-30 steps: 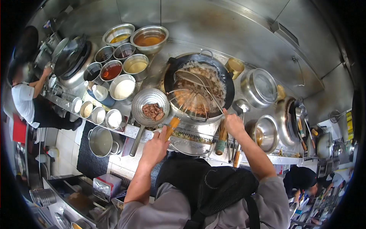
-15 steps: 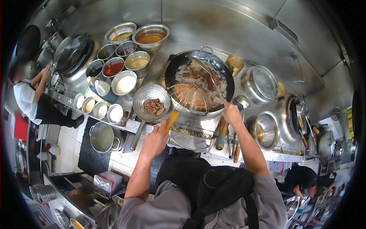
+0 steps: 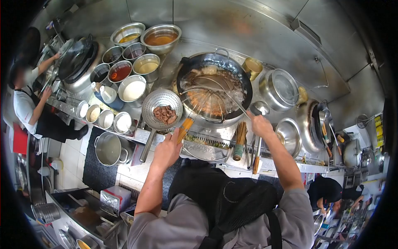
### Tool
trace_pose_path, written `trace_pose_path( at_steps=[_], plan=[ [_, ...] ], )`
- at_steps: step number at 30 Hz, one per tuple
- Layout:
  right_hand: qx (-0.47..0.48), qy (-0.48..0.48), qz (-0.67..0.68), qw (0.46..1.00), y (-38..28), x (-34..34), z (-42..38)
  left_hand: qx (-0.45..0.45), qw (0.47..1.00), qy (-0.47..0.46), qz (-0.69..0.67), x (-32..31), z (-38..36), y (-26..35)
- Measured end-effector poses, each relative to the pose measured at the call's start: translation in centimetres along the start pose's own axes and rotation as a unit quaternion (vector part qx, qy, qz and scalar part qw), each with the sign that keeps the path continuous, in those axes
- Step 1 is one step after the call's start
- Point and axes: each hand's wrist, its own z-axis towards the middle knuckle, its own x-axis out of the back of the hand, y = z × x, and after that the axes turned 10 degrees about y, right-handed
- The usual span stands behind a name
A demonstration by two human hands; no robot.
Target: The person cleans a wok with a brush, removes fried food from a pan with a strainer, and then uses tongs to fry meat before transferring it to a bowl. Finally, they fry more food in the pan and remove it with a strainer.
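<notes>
Both hands at the wok (image 3: 247, 89), one tool each

Wok stands on the surface (image 3: 168, 85), its near rim close to the surface's near edge, foaming liquid inside. Left hand (image 3: 168, 147) wrapped round the wooden handle of the wire strainer (image 3: 207, 110), which lies over the wok's near rim. Orange-brown food shows through the wires; whether in or beneath them, cannot tell. Right hand (image 3: 261, 125) closed on the long handle of the skimmer (image 3: 208, 83), disc over the middle of the wok. Contact with the liquid unclear. Colander (image 3: 150, 106) holding meat (image 3: 164, 115) sits at the surface's near edge, left of the wok, handle jutting past it.

To do it well, I judge: brace the strainer on the near rim, left wrist quiet. Keep the skimmer fairly level, move slowly so nothing hot slops over, and let it drain above the wok. Right forearm best kept clear of the rim.

Against half a second ago: skimmer disc then tilted nearly edge-on near the far side, now showing its broad face nearer the strainer. Right hand farther right. Strainer and colander much as they were.
</notes>
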Motion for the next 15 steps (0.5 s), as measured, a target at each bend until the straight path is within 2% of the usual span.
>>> trace_pose_path(
  at_steps=[6,14,15],
  plan=[
    [0.022,0.03,-0.018,0.999,2.9,1.6,-1.4,0.037,0.999,-0.015,-0.014,0.6,0.1,0.4],
    [0.004,0.047,-0.025,0.999,5.0,8.3,-4.9,0.023,0.999,-0.022,-0.011,0.3,0.1,-0.1],
    [0.033,0.055,-0.027,0.998,5.4,8.5,-5.0,0.021,0.999,-0.026,-0.011,0.4,0.2,0.0]
  ],
)
